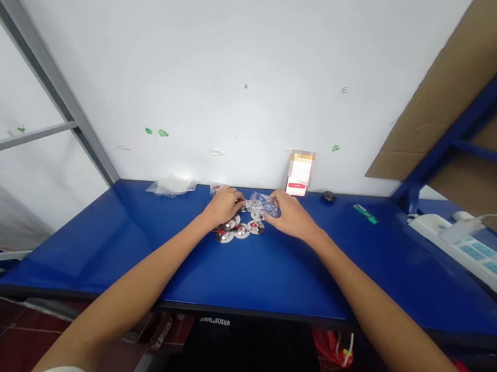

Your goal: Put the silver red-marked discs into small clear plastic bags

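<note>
Right hand [291, 214]: closed on one clear plastic bag [265, 205], held at its right side just above the table; contents too small to make out. Left hand [225, 205]: fingers bent, tips at the far edge of the metal discs [242, 231]; can't tell if it pinches one. Discs: shiny, red bits at the centres, clustered on the blue table [262, 277] under and between the hands; at least six show, some overlapping, more may be hidden by the left hand. Behind that hand: one small clear packet [215, 189], something red in it. Left of it: flat pile of clear bags [173, 185], layers uncountable. Against the wall: one lit phone [298, 175], upright. Right of it: one black item [328, 197], one green item [365, 214], one white power strip [475, 252], at least one plug in.
</note>
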Available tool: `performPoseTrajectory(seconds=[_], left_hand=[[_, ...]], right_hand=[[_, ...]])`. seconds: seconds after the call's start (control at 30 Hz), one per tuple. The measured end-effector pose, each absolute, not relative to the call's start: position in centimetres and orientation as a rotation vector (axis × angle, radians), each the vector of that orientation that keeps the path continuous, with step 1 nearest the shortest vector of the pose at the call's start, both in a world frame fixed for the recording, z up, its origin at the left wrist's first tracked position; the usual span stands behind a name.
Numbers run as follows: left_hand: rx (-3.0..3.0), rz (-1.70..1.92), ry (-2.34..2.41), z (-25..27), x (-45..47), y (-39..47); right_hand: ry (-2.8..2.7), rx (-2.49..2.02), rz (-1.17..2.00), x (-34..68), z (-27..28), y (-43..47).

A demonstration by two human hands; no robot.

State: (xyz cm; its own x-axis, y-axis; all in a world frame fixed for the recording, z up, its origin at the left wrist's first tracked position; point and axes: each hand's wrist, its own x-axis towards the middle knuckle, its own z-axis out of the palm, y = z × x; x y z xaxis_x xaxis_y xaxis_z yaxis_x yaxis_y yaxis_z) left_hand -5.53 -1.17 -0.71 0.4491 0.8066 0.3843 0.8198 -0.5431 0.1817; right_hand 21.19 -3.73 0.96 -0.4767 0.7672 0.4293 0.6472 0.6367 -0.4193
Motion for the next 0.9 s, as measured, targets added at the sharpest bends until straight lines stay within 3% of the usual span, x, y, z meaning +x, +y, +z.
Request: performPoseTrajectory(seconds=[0.17, 0.37, 0.43, 0.67, 0.9], left_hand=[[-2.653, -0.935, -1.499, -0.4, -5.8, -1.1], [-2.845, -1.987, -1.741, 2.1, -5.8, -1.6], [-2.913, -2.179, -1.707, 3.2, -5.6, -2.2], [-3.019, -1.946, -1.811, 4.9, -4.2, -4.6], [-2.952, -1.825, -1.732, 4.9, -2.1, -6.1]], right_hand=[[-2.254, -1.123, 0.239, 21.1, 1.0, -3.8], [-2.222, -1.125, 0.179, 21.0, 0.8, -3.5], [-2.206, -1.141, 0.126, 21.2, 0.6, -3.2], [-2.185, -1.141, 0.018, 21.6, 0.6, -2.9], [-2.213, -1.065, 0.120, 20.7, 0.8, -3.9]])
